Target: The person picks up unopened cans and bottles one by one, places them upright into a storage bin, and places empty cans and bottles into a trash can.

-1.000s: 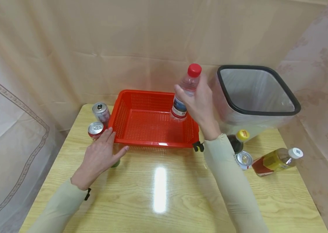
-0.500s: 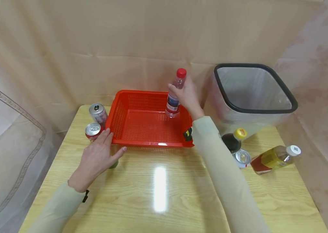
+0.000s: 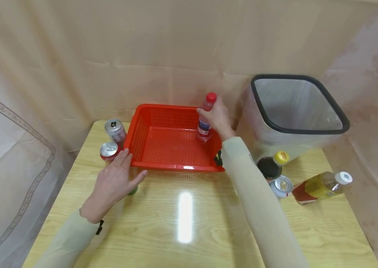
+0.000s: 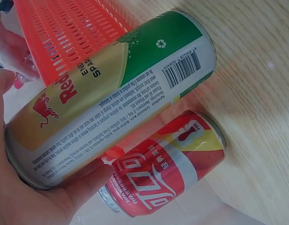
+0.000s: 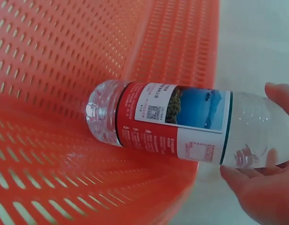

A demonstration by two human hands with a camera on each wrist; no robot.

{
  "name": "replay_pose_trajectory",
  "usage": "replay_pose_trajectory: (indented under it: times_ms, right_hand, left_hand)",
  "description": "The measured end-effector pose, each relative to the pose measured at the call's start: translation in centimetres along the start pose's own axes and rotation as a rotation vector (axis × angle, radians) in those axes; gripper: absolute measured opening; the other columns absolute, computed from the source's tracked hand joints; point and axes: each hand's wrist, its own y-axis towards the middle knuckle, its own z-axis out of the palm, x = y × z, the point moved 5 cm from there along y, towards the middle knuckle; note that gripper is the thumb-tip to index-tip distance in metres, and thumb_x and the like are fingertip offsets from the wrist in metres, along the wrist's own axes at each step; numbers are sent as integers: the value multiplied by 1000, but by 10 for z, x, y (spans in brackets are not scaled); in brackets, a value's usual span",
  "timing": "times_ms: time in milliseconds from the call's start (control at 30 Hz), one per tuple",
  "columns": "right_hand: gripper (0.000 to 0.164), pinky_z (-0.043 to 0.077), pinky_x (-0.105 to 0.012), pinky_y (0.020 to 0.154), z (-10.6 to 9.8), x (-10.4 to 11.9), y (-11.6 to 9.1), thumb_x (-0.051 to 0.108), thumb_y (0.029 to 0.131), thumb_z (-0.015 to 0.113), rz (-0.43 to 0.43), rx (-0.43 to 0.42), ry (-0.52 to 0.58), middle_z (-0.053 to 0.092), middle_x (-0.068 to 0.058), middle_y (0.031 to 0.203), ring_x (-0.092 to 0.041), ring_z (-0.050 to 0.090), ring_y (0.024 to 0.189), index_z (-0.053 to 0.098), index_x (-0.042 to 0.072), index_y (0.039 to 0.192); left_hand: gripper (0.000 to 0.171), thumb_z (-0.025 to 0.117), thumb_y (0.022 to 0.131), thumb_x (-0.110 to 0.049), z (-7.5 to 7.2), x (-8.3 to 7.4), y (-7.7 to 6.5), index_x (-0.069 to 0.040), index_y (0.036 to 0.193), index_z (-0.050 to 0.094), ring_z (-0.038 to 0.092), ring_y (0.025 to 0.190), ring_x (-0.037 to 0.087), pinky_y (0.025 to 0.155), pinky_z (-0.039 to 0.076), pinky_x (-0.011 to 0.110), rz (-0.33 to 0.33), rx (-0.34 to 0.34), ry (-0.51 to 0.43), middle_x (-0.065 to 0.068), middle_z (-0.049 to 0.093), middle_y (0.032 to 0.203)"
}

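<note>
Upright in the back right corner of a red perforated basket (image 3: pixel 175 166) is a clear water bottle (image 3: pixel 204 128) with a red cap. My right hand (image 3: pixel 219 120) grips its upper part; in the right wrist view, thumb and fingers lie on opposite sides of the bottle (image 5: pixel 181 123). My left hand (image 3: pixel 113 185) has its straight fingers on the basket's front left corner, thumb spread. Beneath that hand stands a tall gold and green Red Bull can (image 4: pixel 111 98), mostly hidden from the head view. A red cola can (image 3: pixel 109 149) stands just beyond the left fingers.
A silver-topped can (image 3: pixel 115 131) stands left of the basket. To the right are a large bin (image 3: pixel 309 131) with a black rim, a dark bottle (image 3: pixel 269 168) with a yellow cap, a white can (image 3: pixel 282 186) and a tilted-looking tea-coloured bottle (image 3: pixel 321 187).
My right hand has moved left and down with the water bottle, lowering it into the basket's back right corner. The left hand has stayed at the basket's corner.
</note>
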Motion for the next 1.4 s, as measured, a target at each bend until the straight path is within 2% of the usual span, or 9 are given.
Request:
replay_pose_trajectory:
  times_ms: [200, 300, 433, 600, 767, 933, 1200, 1300, 1400]
  right_hand:
    - [78, 51, -43, 107, -2, 2, -1, 40, 91, 79, -8, -17, 6, 54, -5, 138, -24, 56, 126, 33, 18, 150]
    - [82, 50, -43, 108, -5, 5, -5, 44, 91, 78, -14, -49, 5, 52, -5, 143, -24, 53, 130, 32, 17, 154]
    - [88, 45, -41, 113, -8, 13, -16, 47, 92, 76, -75, -98, 5, 46, -5, 153, -22, 47, 138, 29, 16, 160]
    - [90, 38, -39, 119, -14, 27, -43, 51, 93, 73, -189, -149, -34, 38, -2, 161, -21, 41, 144, 26, 18, 162]
    - [95, 39, -47, 117, -22, 37, -80, 55, 90, 73, -296, -166, -45, 30, 3, 166, -21, 40, 146, 24, 22, 164]
    - [95, 33, -53, 120, -29, 40, -111, 53, 90, 74, -368, -149, -21, 25, 6, 169, -20, 31, 152, 24, 23, 165]
    - [94, 33, -61, 118, -38, 28, -143, 51, 91, 74, -394, -131, -39, 24, 7, 170, -21, 29, 153, 23, 26, 166]
    - [91, 31, -64, 118, -38, 17, -148, 55, 93, 68, -407, -114, -68, 23, 6, 171, -21, 23, 156, 21, 26, 166]
    - [90, 29, -63, 119, -34, 1, -149, 60, 96, 59, -430, -94, -145, 21, -1, 172, -23, 18, 158, 20, 20, 167]
  left_hand:
    - [85, 60, 96, -58, -2, -1, 1, 11, 143, 52, 48, 138, 46, 83, 58, 62, 12, -25, 4, 30, 47, 152]
    - [84, 61, 95, -58, -2, 0, 2, 11, 143, 53, 49, 137, 46, 80, 59, 62, 16, -36, 1, 30, 47, 151]
    - [83, 61, 95, -57, -3, 2, 2, 11, 142, 53, 49, 137, 46, 80, 59, 63, 16, -45, -1, 31, 48, 151]
    - [83, 61, 96, -58, -1, 5, 1, 11, 141, 54, 49, 137, 45, 81, 59, 62, 15, -52, 1, 31, 48, 151]
    - [82, 61, 96, -57, -1, 6, 2, 11, 141, 54, 48, 138, 45, 83, 58, 62, 16, -52, 0, 31, 48, 151]
    - [80, 61, 96, -55, -3, 7, 2, 11, 140, 55, 49, 137, 46, 82, 58, 62, 12, -56, -3, 31, 49, 150]
    - [81, 62, 96, -56, -4, 8, 1, 11, 140, 55, 49, 137, 46, 81, 58, 62, 7, -65, -5, 31, 49, 150]
    - [82, 62, 96, -57, -4, 8, 1, 12, 140, 55, 49, 136, 46, 80, 59, 62, 9, -67, -4, 31, 49, 150]
    - [82, 62, 96, -56, -4, 8, 2, 12, 141, 54, 49, 137, 46, 80, 59, 62, 11, -66, -4, 31, 49, 150]
